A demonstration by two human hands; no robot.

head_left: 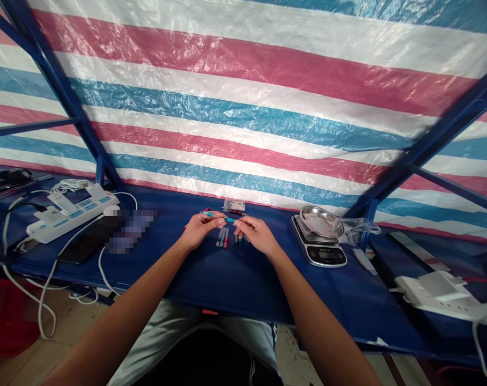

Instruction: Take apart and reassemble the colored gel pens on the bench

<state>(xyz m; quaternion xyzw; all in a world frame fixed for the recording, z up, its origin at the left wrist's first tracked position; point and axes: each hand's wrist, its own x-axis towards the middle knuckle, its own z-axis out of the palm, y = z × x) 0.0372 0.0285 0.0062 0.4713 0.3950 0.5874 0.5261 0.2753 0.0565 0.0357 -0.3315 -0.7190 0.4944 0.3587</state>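
Note:
A blue pen (229, 220) is held level above the blue table, its light-blue end (207, 214) sticking out past the fingers on the left. My left hand (202, 228) pinches it between thumb and fingertips. From the other side my right hand (256, 234) grips the pen's right part with its fingertips. Whether the pen is whole or in two pieces, I cannot tell. Below the hands lie several clear pen barrels (221, 237), one with a red end (226, 244). More pen pieces (239, 238) lie partly hidden under my right hand.
Behind the hands lies a small clear bag (234, 205) of small parts. A digital scale (326, 255) with a metal bowl (322, 221) stands to the right. On the left are a white power strip (74, 214) and a black phone (85, 241); another power strip (448, 300) sits far right.

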